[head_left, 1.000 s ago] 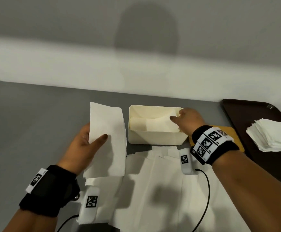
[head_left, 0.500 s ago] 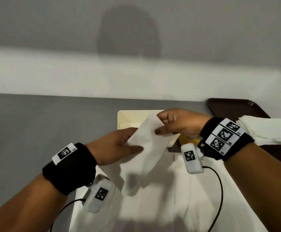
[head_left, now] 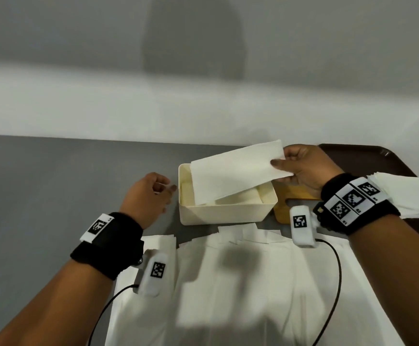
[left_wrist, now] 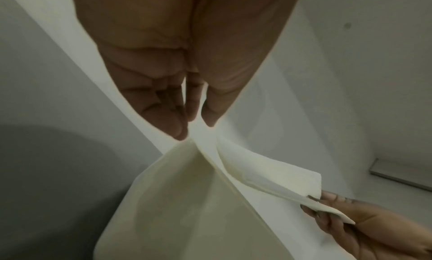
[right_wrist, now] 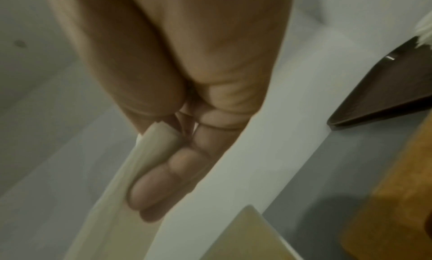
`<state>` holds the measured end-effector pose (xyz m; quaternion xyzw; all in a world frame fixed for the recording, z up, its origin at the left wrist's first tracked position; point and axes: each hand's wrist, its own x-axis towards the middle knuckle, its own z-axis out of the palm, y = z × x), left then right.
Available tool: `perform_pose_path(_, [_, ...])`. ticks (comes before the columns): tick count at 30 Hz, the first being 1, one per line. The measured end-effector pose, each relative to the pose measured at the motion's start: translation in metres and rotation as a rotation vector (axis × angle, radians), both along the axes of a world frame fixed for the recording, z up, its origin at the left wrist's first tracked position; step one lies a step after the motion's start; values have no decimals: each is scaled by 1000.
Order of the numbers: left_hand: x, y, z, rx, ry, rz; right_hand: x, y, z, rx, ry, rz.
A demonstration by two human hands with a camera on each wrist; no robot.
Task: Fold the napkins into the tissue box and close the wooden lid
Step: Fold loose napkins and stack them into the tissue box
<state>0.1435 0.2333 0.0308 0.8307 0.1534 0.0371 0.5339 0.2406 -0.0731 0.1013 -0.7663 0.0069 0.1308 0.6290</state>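
Note:
An open cream tissue box (head_left: 224, 211) stands at the middle of the grey table, with folded napkins lying inside. My right hand (head_left: 278, 162) pinches one end of a folded white napkin (head_left: 236, 171) and holds it slanted over the box, its low end dipping inside. The right wrist view shows my fingers (right_wrist: 161, 186) under that napkin (right_wrist: 151, 142). My left hand (head_left: 169, 191) hovers just left of the box with loosely curled fingers and holds nothing. In the left wrist view it (left_wrist: 194, 123) sits above the box corner (left_wrist: 175, 199). The wooden lid (head_left: 291, 198) lies flat right of the box.
Several unfolded white napkins (head_left: 253, 275) are spread on the table in front of the box, under my wrists. A dark brown tray (head_left: 368, 158) at the right carries a stack of napkins (head_left: 411, 196). A pale wall runs behind the table.
My left hand has let go of the napkin and drawn back to the left of the box. My right hand carried the napkin up and right, over the box.

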Motion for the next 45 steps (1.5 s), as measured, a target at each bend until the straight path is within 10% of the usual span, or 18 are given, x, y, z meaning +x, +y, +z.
perform_pose_path(6, [0, -10, -15, -48, 72, 3, 5, 28, -32, -40, 31, -41])
perform_pose_path(17, [-13, -17, -12, 41, 28, 74, 0, 33, -41, -683, -190, 20])
perform_pose_path(25, [-60, -45, -2, 184, 34, 4, -51, -4, -23, -640, -317, -18])
perform_pose_path(36, [-133, -123, -51, 415, 268, -181, -166, -40, -98, -664, 24, 236])
perform_pose_path(45, [-131, -145, -58, 444, 400, -108, -179, -49, -104, -670, 104, 84])
